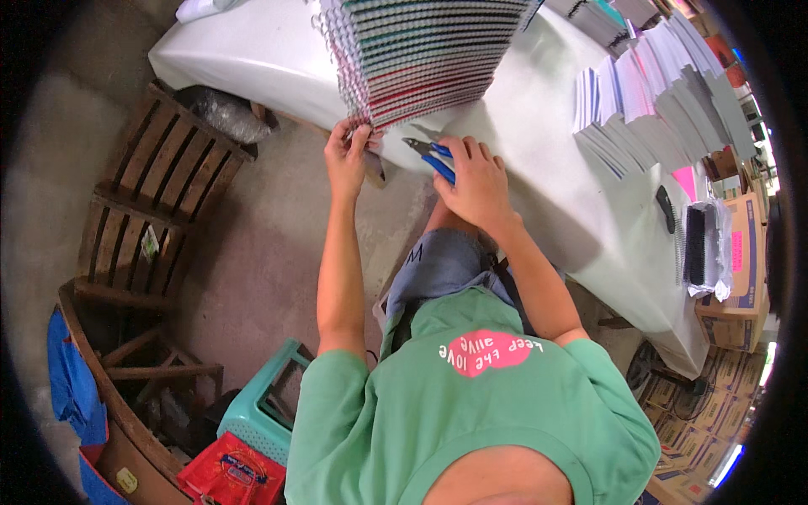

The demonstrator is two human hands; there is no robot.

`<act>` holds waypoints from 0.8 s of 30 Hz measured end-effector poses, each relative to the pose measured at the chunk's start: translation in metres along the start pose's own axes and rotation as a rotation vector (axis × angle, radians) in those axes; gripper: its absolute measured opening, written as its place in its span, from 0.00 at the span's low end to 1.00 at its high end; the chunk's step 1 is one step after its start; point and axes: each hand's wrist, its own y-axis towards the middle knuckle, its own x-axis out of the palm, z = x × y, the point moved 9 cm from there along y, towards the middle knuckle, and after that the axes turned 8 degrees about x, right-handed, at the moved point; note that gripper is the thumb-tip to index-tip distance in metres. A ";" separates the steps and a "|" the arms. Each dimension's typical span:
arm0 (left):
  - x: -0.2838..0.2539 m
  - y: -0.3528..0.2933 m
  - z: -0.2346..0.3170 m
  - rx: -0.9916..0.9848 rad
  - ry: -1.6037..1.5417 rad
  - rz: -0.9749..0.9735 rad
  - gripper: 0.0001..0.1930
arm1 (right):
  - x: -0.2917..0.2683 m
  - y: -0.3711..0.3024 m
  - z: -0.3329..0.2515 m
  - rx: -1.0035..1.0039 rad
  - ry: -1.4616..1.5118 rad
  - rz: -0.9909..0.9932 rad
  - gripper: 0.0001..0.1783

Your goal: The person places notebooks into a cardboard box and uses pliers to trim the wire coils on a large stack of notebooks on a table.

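White cloth covers a table (547, 126) that runs across the upper part of the frame, with pale concrete floor and a slatted wooden bench (168, 177) at the left and a teal stool (261, 404) below. Near the top centre sits a tall stack of coil-bound books (429, 59), its rows of coils facing the person. At the upper right more books (665, 101) stand piled on the same cloth, and cardboard boxes (749, 252) fill the right edge.

The left hand (348, 145) is at the stack's lower left corner, thumb and fingers pinched together on it; whether they grip a coil end or a cover edge is too small to tell. Just right of it, the right hand (475, 178) is curled around the blue handles of a pair of cutters (427, 151), the tips pointing left, near the pinched fingers but apart from them.

That closeness looks like the main risk — a hasty squeeze could nip a left fingertip. A hard tug on the corner might also shift the stack — it seems to sit by the table's edge — and tip books toward the floor.
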 end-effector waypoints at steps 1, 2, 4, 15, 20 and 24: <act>0.000 -0.001 -0.003 -0.031 -0.048 -0.025 0.11 | 0.004 0.001 -0.003 0.002 -0.021 -0.007 0.25; -0.002 0.000 -0.004 -0.017 -0.040 -0.028 0.10 | 0.005 0.003 -0.008 -0.002 -0.035 0.015 0.24; -0.005 0.000 -0.006 0.009 -0.027 -0.038 0.10 | 0.009 0.005 -0.018 -0.005 -0.067 0.060 0.24; -0.002 0.003 -0.007 0.052 -0.068 0.015 0.09 | 0.030 0.022 -0.029 0.010 -0.097 0.056 0.22; -0.003 0.003 -0.004 0.048 -0.024 -0.017 0.09 | 0.029 0.022 -0.023 0.038 -0.007 0.038 0.22; -0.001 0.002 -0.003 0.055 -0.026 -0.006 0.09 | 0.028 0.021 -0.025 0.021 0.009 0.061 0.20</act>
